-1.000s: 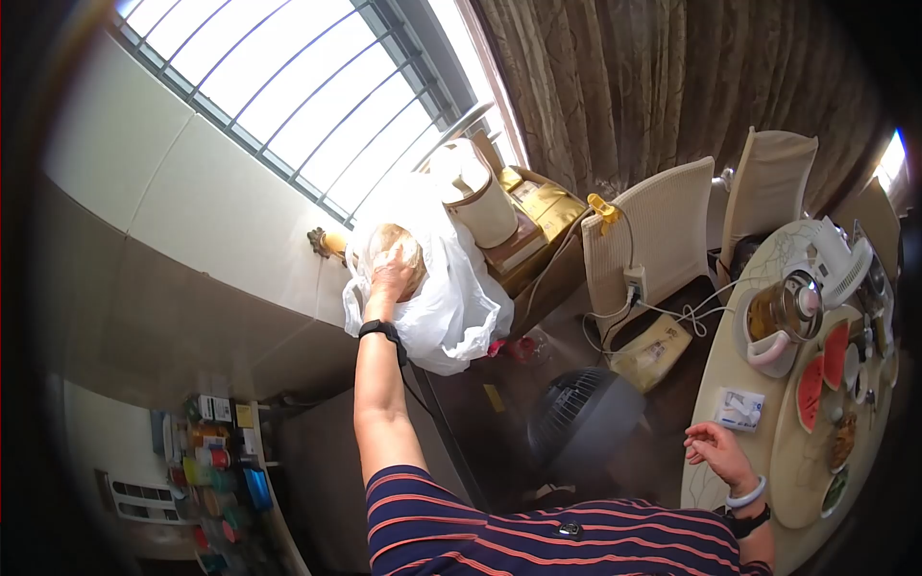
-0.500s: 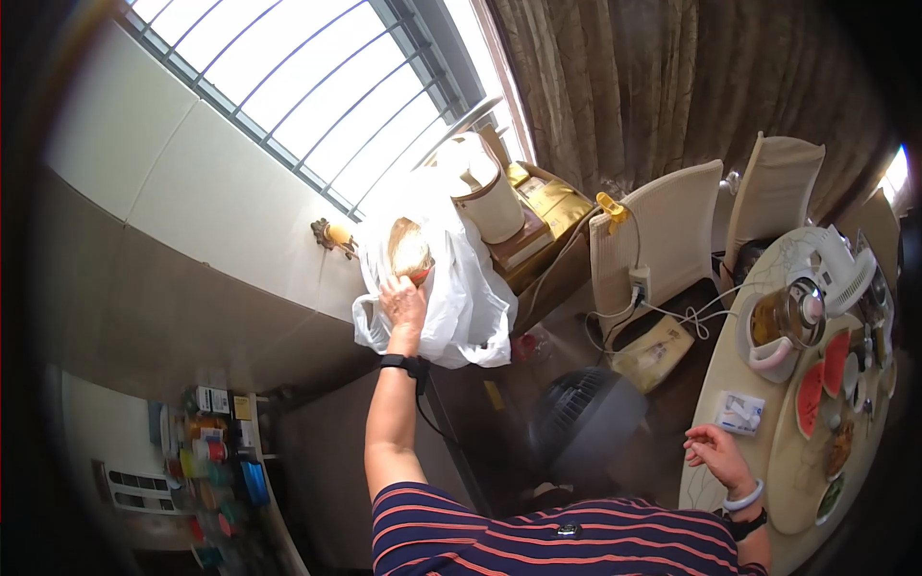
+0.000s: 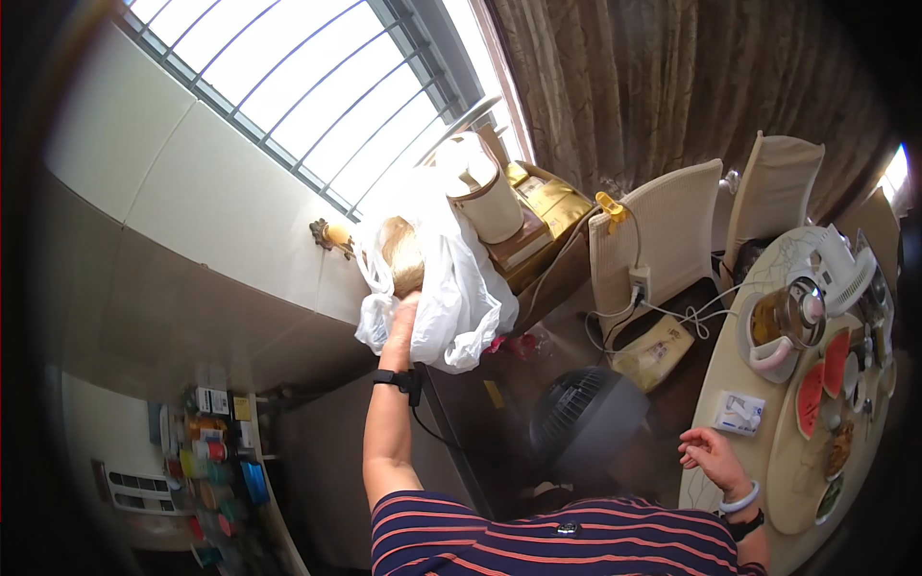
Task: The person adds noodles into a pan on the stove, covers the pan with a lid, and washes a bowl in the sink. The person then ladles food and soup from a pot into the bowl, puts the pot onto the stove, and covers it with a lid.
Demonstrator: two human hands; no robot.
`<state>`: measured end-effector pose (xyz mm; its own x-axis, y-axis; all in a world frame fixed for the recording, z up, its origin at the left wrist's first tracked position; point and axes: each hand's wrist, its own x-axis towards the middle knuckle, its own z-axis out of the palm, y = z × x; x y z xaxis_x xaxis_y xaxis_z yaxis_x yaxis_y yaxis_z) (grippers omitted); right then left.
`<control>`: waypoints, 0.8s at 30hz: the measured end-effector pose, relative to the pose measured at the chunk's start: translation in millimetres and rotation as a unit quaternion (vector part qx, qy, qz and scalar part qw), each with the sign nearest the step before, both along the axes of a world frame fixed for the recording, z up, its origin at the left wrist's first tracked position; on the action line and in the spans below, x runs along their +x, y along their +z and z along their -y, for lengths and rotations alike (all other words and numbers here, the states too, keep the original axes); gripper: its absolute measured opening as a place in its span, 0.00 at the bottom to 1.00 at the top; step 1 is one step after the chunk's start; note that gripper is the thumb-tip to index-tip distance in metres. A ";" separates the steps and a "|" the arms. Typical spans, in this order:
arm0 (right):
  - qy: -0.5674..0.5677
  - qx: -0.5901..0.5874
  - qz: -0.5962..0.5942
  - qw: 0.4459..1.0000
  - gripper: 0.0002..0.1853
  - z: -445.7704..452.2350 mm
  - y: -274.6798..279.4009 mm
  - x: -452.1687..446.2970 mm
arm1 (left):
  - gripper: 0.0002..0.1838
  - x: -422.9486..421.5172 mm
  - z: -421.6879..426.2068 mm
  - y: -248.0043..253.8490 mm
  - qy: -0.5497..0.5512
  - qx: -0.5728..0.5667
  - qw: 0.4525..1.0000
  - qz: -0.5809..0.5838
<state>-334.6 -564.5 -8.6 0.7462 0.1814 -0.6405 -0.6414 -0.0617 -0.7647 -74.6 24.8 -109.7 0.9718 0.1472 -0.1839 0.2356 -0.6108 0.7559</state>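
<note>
A white plastic bag (image 3: 456, 298) stands at the window side, its mouth gaping towards me. Inside it shows a pale tan, rounded thing (image 3: 401, 254) whose kind I cannot make out. My left hand (image 3: 406, 305) reaches into the bag below that thing, and its fingers are hidden by plastic. By the edge of the dining table (image 3: 706, 413), my right hand (image 3: 713, 456) hovers with loosely bent fingers and nothing in them. Nearest to it lies a white and blue packet (image 3: 740, 413).
Watermelon slices (image 3: 812, 398), a glass kettle (image 3: 780, 322) and dishes stand on the table. Cables run by a power strip (image 3: 639, 283) and chairs (image 3: 663, 230). A dark fan (image 3: 586, 413) stands low ahead. A cream canister (image 3: 488, 197) and gold box (image 3: 559, 206) sit beside the bag.
My left hand has gone deeper into the bag, from the tan thing's lower end to under the plastic. The bag's handles have shifted. My right hand has barely moved.
</note>
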 end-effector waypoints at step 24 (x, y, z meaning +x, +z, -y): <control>0.004 -0.013 -0.005 1.000 0.11 9.1 -2.7 -0.4 | 0.25 78.1 -20.5 89.3 -0.031 0.464 0.879 0.102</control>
